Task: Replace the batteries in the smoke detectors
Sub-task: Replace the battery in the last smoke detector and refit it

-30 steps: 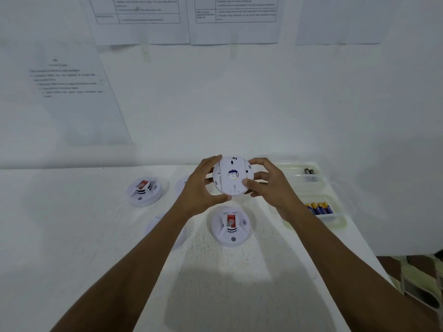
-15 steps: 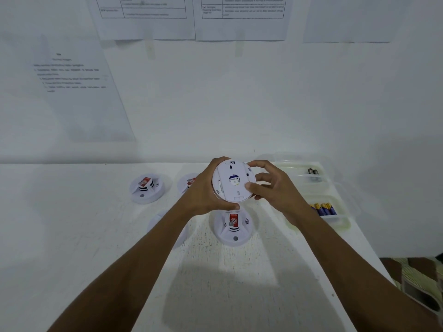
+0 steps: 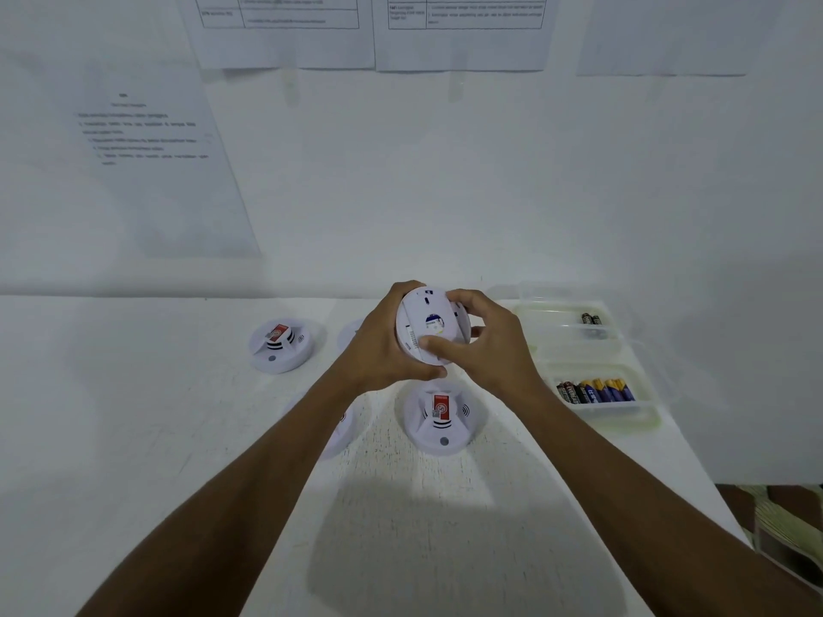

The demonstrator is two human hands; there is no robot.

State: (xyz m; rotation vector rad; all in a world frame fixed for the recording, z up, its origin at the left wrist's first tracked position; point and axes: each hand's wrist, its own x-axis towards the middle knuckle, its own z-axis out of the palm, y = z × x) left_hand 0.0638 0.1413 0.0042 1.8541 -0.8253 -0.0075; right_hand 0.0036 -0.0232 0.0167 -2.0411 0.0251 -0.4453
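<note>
Both hands hold one white round smoke detector [image 3: 429, 325] above the table, its back plate turned toward me. My left hand [image 3: 383, 345] grips its left rim and underside. My right hand [image 3: 483, 345] grips its right side, thumb pressed on the back plate. Directly below them a second smoke detector [image 3: 441, 416] lies face up with a red label. A third [image 3: 280, 345] lies at the left. Two more are mostly hidden behind my left arm. Several batteries [image 3: 594, 391] lie in the near tray [image 3: 623, 416].
A far tray [image 3: 556, 311] holding two dark batteries [image 3: 591, 319] stands behind the near one, by the wall. The white table [image 3: 133, 438] ends at its right edge near the trays. Printed sheets [image 3: 285, 33] hang on the wall.
The held detector has been turned in my hands, and my right thumb has slid further onto its back plate. The camera has tipped slightly.
</note>
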